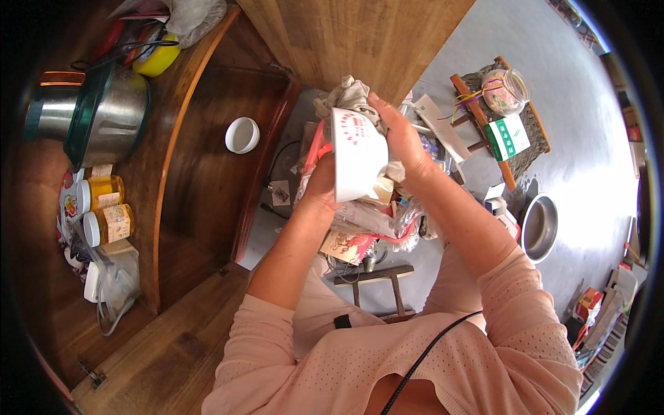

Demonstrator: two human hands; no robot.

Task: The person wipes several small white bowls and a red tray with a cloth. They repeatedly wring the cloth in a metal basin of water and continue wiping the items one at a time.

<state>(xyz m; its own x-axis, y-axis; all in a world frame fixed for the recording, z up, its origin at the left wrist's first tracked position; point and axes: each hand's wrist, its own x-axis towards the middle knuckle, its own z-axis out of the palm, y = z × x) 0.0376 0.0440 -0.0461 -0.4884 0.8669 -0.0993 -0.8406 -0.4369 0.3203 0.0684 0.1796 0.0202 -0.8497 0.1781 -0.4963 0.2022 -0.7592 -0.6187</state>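
Note:
A white bowl (359, 155) with red printing is tilted on its side in front of me, its rim facing left. My left hand (322, 181) grips it at the rim, partly hidden behind the bowl. My right hand (397, 129) holds a crumpled grey-beige cloth (353, 98) against the bowl's far side and base. Beneath the hands is a red plastic basket (407, 234) heaped with plastic bags, papers and small packages. To the left, another white bowl or stack of bowls (242, 135) sits inside the wooden cabinet (202, 171).
Wooden doors (358, 41) stand open at the cabinet. Its upper shelf holds a steel-and-green appliance (109, 114), honey-coloured jars (115, 224) and bags. At right, a woven stool (529, 140) bears a plastic jar (506, 92) and a green-white box (507, 137). A metal basin (539, 228) lies beyond.

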